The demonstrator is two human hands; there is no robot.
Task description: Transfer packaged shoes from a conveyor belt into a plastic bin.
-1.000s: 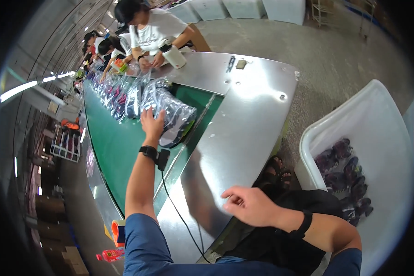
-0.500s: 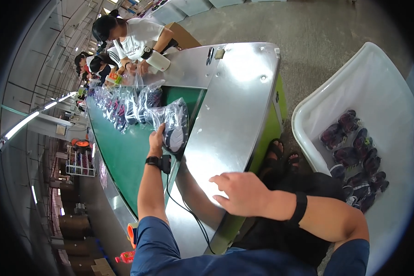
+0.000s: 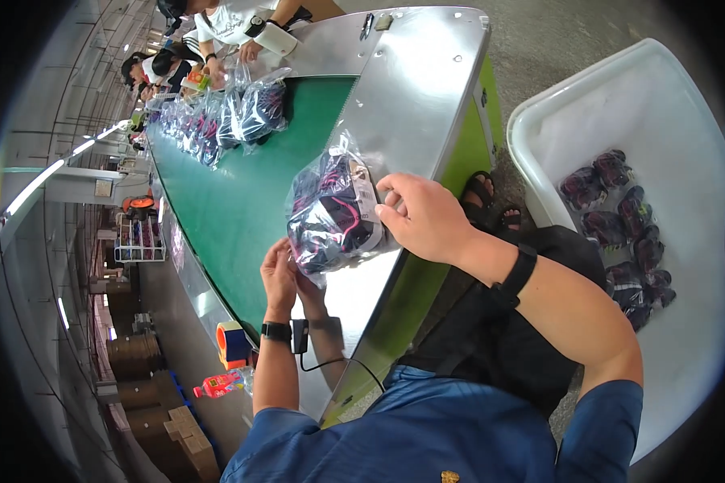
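A clear plastic bag (image 3: 334, 213) with dark shoes and pink laces inside lies across the edge of the green conveyor belt (image 3: 225, 201) and the steel side table (image 3: 411, 88). My left hand (image 3: 280, 278) grips its near corner from below. My right hand (image 3: 419, 213) holds its right side, fingers curled on the bag's white label. Both wrists wear black bands.
More bagged shoes (image 3: 242, 113) lie farther up the belt, where other people (image 3: 217, 24) work. A white tub (image 3: 660, 201) with several bagged shoes stands on the floor at right. A tape dispenser (image 3: 232, 344) and a red bottle (image 3: 217, 385) sit lower left.
My left hand has pulled the bag down the belt toward me. My right hand has come up from my lap and taken hold of the bag's right side.
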